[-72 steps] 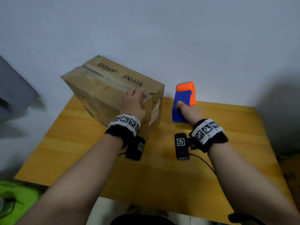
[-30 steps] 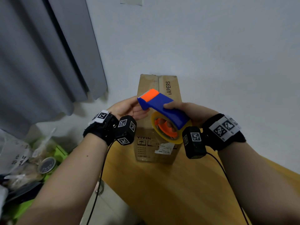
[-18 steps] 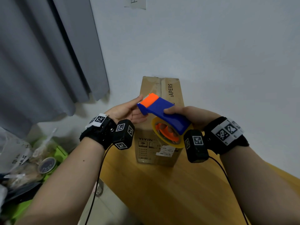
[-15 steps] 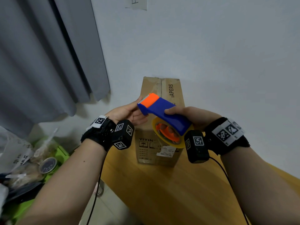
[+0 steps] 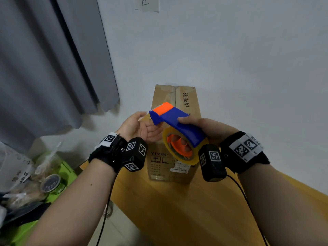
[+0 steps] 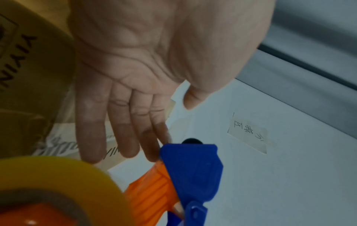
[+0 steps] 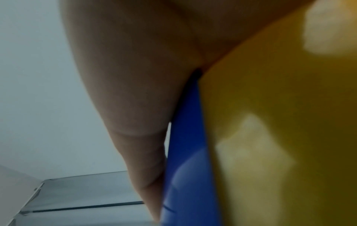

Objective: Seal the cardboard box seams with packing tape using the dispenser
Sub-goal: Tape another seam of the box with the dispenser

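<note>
The right hand (image 5: 200, 126) grasps the blue dispenser (image 5: 179, 123) above the cardboard box (image 5: 184, 103) at table's (image 5: 177, 210) twelve o'clock; left hand (image 5: 140, 126) released, fingers (image 6: 123, 137) straight beside its nose; tape roll (image 7: 280, 137) blurs the right-wrist view.

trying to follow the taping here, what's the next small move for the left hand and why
Probably pinch the tape's free end at the dispenser nose and pull out a short length. The right hand grips the dispenser above the cardboard box, while the left hand lies open, its fingertips right at the nose, holding nothing.
</note>
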